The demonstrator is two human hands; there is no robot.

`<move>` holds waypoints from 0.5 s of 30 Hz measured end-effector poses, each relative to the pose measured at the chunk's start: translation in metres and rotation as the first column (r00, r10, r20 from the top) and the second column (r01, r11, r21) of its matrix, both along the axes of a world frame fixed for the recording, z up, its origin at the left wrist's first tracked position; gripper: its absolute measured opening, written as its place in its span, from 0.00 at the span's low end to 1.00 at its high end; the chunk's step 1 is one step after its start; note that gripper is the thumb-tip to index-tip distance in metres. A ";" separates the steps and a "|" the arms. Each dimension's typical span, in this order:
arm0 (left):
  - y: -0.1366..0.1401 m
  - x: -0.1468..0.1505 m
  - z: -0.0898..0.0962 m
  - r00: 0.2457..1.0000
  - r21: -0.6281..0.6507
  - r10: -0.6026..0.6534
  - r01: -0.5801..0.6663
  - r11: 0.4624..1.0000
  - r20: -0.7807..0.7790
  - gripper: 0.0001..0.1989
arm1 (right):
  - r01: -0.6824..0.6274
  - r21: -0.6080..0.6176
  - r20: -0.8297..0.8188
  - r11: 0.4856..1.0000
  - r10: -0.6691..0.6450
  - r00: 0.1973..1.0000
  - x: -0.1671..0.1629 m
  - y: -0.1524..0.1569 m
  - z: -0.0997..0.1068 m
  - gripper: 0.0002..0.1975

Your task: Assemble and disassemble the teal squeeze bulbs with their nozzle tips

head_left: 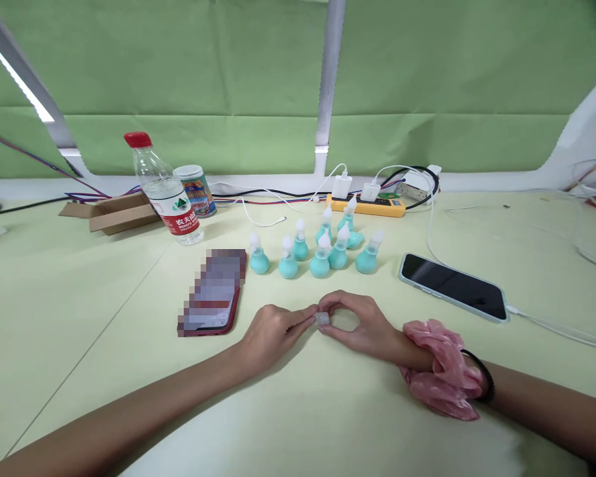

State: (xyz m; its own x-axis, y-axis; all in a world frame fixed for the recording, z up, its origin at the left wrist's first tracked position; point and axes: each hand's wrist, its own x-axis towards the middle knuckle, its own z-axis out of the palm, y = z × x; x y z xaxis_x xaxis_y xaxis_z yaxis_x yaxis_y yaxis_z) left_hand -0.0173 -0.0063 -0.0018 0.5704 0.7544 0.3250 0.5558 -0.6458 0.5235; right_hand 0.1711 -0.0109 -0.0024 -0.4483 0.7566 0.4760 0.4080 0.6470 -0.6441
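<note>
My left hand (273, 334) and my right hand (365, 324) meet just above the table. Between their fingertips is a small translucent plastic piece (322, 318). Thumb and forefinger of my left hand pinch it from the left, hiding that end. My right hand curls round it, its forefinger on the far side and its thumb on the near side. Behind the hands stand several teal squeeze bulbs with translucent nozzles, among them a front one (320, 266) and a right one (366, 260). A teal bulb (355, 240) lies on its side among them.
A red-cased phone (233, 311) lies left, and a charging phone (454, 286) right. A water bottle (166, 192), a can (197, 192) and an open cardboard box (122, 215) stand back left. A yellow power strip (390, 207) with chargers and cables lies along the back.
</note>
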 end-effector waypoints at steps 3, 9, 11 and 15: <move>0.002 -0.002 -0.007 0.993 0.263 0.020 0.012 0.965 -0.119 0.16 | -0.004 0.007 0.000 1.000 0.004 1.000 0.000 0.000 0.000 0.09; 0.005 -0.004 -0.012 0.979 0.530 0.045 0.068 0.845 -0.197 0.15 | 0.000 0.030 0.006 1.000 0.000 1.000 -0.001 0.000 0.000 0.08; 0.005 -0.004 -0.012 0.982 0.509 0.021 0.080 0.857 -0.190 0.15 | -0.002 0.029 0.005 1.000 0.001 1.000 -0.001 0.000 0.000 0.08; 0.005 -0.004 -0.012 0.978 0.488 0.021 0.085 0.869 -0.208 0.15 | 0.001 0.031 0.003 1.000 -0.001 1.000 0.000 0.000 0.000 0.08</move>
State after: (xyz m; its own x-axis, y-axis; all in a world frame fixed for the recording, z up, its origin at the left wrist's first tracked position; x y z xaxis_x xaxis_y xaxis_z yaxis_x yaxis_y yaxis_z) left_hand -0.0214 -0.0008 -0.0138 0.6839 0.5064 0.5252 0.5885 -0.8084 0.0131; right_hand 0.1707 -0.0110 -0.0027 -0.4493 0.7416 0.4982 0.4104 0.6666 -0.6223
